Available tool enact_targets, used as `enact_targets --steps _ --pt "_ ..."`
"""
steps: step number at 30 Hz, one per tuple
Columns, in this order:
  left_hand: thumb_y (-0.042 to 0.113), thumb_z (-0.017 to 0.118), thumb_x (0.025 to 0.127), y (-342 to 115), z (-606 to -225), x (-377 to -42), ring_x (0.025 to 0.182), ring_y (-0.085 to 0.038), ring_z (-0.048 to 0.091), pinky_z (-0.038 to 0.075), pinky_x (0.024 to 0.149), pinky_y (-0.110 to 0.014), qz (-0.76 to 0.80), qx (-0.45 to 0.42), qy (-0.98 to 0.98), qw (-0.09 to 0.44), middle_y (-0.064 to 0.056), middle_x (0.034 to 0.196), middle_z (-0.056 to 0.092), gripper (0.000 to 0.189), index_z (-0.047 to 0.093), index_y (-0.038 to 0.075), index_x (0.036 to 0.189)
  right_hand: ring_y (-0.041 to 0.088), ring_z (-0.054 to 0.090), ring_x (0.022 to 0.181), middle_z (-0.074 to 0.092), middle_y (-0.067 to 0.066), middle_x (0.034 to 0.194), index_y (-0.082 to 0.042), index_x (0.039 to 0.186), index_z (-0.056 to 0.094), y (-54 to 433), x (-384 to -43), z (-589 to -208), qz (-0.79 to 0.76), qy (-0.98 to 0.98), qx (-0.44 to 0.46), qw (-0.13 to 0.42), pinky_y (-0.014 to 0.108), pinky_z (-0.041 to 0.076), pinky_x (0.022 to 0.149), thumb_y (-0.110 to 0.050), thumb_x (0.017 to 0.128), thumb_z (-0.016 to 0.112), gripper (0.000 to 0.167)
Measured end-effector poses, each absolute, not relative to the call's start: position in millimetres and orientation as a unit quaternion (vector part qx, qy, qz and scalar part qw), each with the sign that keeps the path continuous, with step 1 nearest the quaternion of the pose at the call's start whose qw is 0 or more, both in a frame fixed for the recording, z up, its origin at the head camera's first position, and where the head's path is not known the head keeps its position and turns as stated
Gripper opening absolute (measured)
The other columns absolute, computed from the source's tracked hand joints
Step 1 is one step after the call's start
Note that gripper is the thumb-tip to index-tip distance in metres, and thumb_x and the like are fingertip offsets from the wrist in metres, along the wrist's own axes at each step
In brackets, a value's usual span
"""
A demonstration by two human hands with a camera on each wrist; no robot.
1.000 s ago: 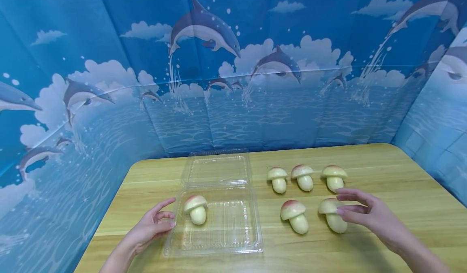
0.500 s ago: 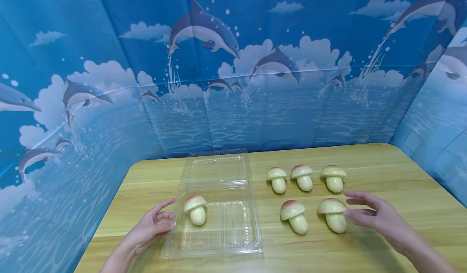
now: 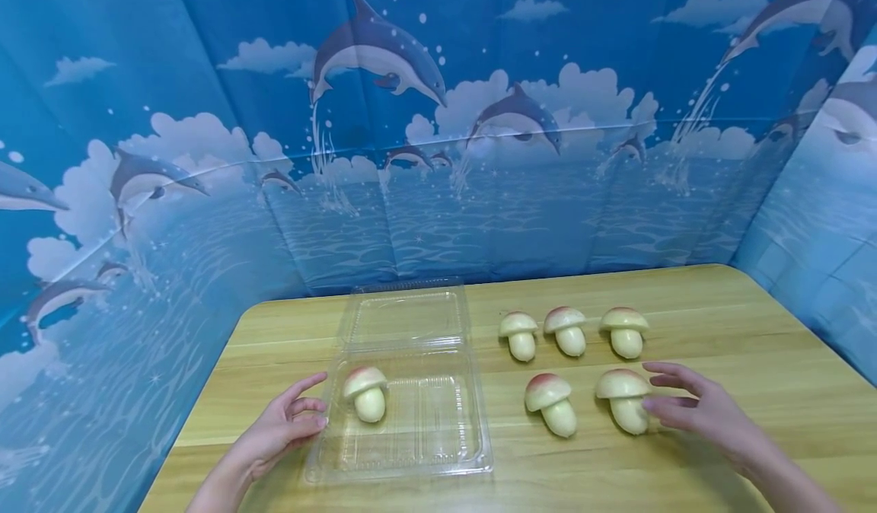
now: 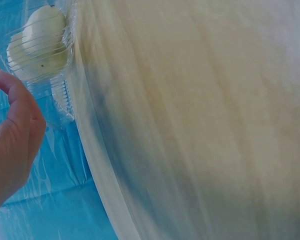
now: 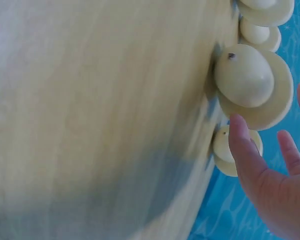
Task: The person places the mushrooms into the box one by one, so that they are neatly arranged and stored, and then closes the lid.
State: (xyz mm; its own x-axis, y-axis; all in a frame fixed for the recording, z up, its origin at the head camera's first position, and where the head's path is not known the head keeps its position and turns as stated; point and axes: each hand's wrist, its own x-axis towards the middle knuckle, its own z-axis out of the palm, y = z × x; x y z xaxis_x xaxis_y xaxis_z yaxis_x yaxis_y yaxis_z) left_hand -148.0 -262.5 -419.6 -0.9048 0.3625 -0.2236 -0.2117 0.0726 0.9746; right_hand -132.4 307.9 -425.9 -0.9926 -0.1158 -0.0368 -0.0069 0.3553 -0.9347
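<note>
A clear plastic clamshell box (image 3: 432, 429) lies open on the table, lid folded back toward the curtain. Inside its left half rests a mushroom-shaped piece (image 3: 370, 400) with a reddish cap, also visible through the plastic in the left wrist view. My left hand (image 3: 281, 429) is beside the box's left edge, fingers loosely extended and holding nothing. On the right, my right hand (image 3: 702, 410) reaches toward the front-right mushroom (image 3: 626, 408), thumb tip right at its stem and fingers spread. The right wrist view shows this mushroom's rounded stem end (image 5: 245, 75) just beyond the thumb.
Another mushroom (image 3: 551, 406) lies to the left of the one by my right hand. Behind them stand three more in a row, including the back-left mushroom (image 3: 521, 336). A blue dolphin curtain (image 3: 438, 216) borders the far edge of the wooden table (image 3: 541, 471).
My right hand drew back a little rightward from the front-right mushroom, then came slightly closer again. The left hand stays by the box. The head view has shifted slightly.
</note>
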Motion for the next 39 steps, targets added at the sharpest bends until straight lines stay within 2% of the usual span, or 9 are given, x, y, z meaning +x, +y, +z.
enact_targets --steps 9,18,21,29,39 --pt "0.002 0.062 0.087 -262.9 -420.5 -148.2 0.081 -0.008 0.059 0.049 0.071 -0.022 0.681 0.055 0.699 0.211 -0.003 0.100 0.052 0.078 0.011 -0.001 0.146 0.000 0.058 0.088 0.034 0.035 0.130 -0.003 0.134 0.041 303.5 -136.0 -432.7 -0.571 0.819 -0.014 0.065 0.034 0.054 0.069 -0.013 0.086 0.066 0.055" --pt "0.002 0.061 0.087 -263.1 -420.0 -147.8 0.080 -0.007 0.058 0.049 0.070 -0.022 0.679 0.053 0.701 0.212 -0.002 0.100 0.051 0.078 0.011 0.000 0.146 0.005 0.059 0.086 0.036 0.036 0.127 -0.019 0.127 0.050 296.9 -138.9 -437.9 -0.571 0.819 -0.017 0.056 0.032 0.054 0.067 -0.010 0.085 0.067 0.047" --pt "0.002 0.061 0.087 -263.0 -419.9 -147.8 0.080 -0.008 0.058 0.049 0.070 -0.023 0.678 0.052 0.702 0.212 -0.002 0.100 0.051 0.078 0.011 0.000 0.146 0.007 0.059 0.085 0.035 0.035 0.128 -0.016 0.128 0.049 294.6 -140.3 -437.2 -0.572 0.817 -0.009 0.067 0.033 0.054 0.066 -0.011 0.085 0.067 0.047" --pt "0.002 0.061 0.087 -263.0 -420.2 -147.8 0.081 -0.008 0.058 0.049 0.071 -0.023 0.677 0.054 0.703 0.210 -0.002 0.100 0.051 0.077 0.012 0.000 0.146 0.012 0.060 0.087 0.033 0.035 0.131 0.001 0.133 0.038 289.8 -143.6 -433.2 -0.568 0.818 -0.001 0.090 0.033 0.053 0.066 -0.017 0.084 0.069 0.062" --pt "0.002 0.061 0.087 -263.1 -419.6 -147.9 0.080 -0.008 0.058 0.049 0.071 -0.023 0.681 0.051 0.699 0.213 -0.002 0.100 0.052 0.078 0.011 0.000 0.146 0.013 0.060 0.086 0.032 0.033 0.134 0.004 0.134 0.035 285.9 -145.6 -431.3 -0.569 0.816 -0.001 0.102 0.033 0.052 0.066 -0.018 0.084 0.069 0.064"
